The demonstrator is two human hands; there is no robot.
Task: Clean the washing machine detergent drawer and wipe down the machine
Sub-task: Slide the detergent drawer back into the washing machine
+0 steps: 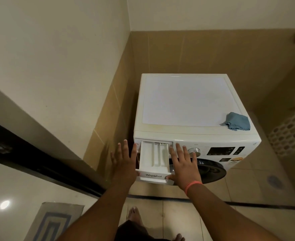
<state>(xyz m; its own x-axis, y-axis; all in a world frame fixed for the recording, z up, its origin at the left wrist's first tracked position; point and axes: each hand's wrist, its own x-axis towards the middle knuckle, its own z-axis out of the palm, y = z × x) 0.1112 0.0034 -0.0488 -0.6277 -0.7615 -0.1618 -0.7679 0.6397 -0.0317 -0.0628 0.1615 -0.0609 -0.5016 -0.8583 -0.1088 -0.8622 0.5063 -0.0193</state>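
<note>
A white front-loading washing machine [186, 101] stands in a tiled corner. Its detergent drawer [153, 157] is pulled far out at the top left of the front, showing white compartments and a branded front panel. My left hand [124, 162] lies along the drawer's left side with straight fingers, its thumb at the front corner. My right hand [183, 164] lies against the drawer's right side, fingers spread over the control panel and thumb touching the drawer front. A folded blue cloth [237, 121] sits on the machine's top at the right front corner.
A silver dial [194, 151] and a dark display [220, 151] sit right of the drawer, above the dark round door [211, 169]. The wall runs close along the machine's left side. A striped mat [52, 221] lies at lower left, and my bare foot [134, 214] stands on the floor tiles.
</note>
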